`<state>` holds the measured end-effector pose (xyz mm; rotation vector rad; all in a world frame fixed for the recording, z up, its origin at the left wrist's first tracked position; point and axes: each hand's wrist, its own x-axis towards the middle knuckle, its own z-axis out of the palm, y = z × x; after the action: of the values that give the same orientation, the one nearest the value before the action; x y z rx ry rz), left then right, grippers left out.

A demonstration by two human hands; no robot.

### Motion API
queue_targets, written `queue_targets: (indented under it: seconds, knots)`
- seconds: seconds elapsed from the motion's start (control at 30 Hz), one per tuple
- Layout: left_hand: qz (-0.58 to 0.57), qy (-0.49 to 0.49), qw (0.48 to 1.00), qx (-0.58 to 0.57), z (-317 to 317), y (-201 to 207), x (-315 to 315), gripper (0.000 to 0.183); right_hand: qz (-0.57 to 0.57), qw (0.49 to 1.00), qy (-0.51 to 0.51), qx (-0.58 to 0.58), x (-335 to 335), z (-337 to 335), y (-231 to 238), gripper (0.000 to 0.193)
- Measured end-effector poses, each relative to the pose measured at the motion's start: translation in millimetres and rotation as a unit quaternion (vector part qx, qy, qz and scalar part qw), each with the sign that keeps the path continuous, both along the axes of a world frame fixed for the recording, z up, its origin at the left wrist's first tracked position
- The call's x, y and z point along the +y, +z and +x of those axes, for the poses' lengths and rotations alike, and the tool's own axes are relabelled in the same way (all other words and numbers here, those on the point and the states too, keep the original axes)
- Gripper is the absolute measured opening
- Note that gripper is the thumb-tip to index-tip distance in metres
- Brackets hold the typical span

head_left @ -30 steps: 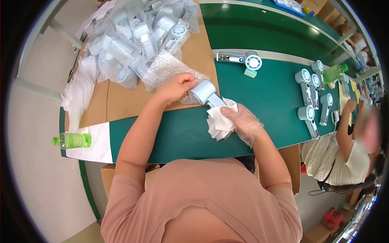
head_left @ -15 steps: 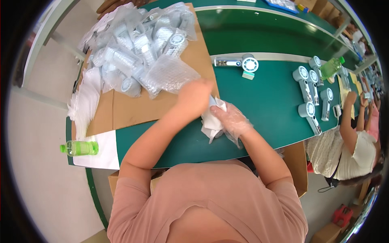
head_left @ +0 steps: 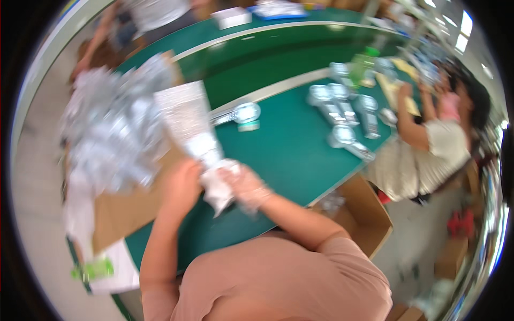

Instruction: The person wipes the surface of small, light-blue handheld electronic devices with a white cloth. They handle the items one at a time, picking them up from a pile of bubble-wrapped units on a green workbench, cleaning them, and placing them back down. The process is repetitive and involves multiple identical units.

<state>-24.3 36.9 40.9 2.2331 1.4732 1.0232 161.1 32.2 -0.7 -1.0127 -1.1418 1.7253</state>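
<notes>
Motion blurs the view. My right hand [head_left: 246, 184], in a clear plastic glove, is closed on a crumpled white cloth [head_left: 217, 190]. A bubble-wrap bag [head_left: 184, 109] stretches up and away from my hands. At its lower end is a pale blue and silver piece, which looks like part of a handheld fan. My left hand [head_left: 184, 184] is bare, its curled fingers at the bag's lower left edge; their tips are smeared. A handheld fan [head_left: 246, 113] lies beyond my right hand, by a small pale green and white block [head_left: 248, 126].
Bagged items [head_left: 123, 123] are heaped on cardboard [head_left: 120, 219] at left. Several handheld fans [head_left: 342, 134] lie on the green table [head_left: 284, 155] at right, near a green bottle [head_left: 364, 67]. A co-worker [head_left: 444, 144] sits beyond. Another green bottle [head_left: 96, 269] lies front left.
My view has swung to the right, so the table appears turned. The bubble-wrap bag, formerly by my left hand over the cardboard, now stands lengthwise beyond both hands. The cloth stays in my right hand.
</notes>
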Motion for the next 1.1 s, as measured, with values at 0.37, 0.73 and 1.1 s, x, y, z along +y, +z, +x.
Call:
queue_targets:
  seconds: [0.37,0.73,1.1]
  knots:
    - [-0.24,0.05,0.929,-0.277,5.0,-58.0,7.3,0.034,-0.097,0.963,-0.043,0.248,-26.2,-10.2,26.5,0.033]
    - [-0.055,0.026,0.989,-0.135,8.2,-9.2,-25.8,0.019,-0.17,0.969,0.12,0.131,-34.0,32.3,74.7,0.029]
    - [-0.221,0.039,0.934,-0.276,-9.0,51.5,-44.9,0.014,0.5,0.824,0.106,-0.243,-4.7,39.6,82.8,0.02]
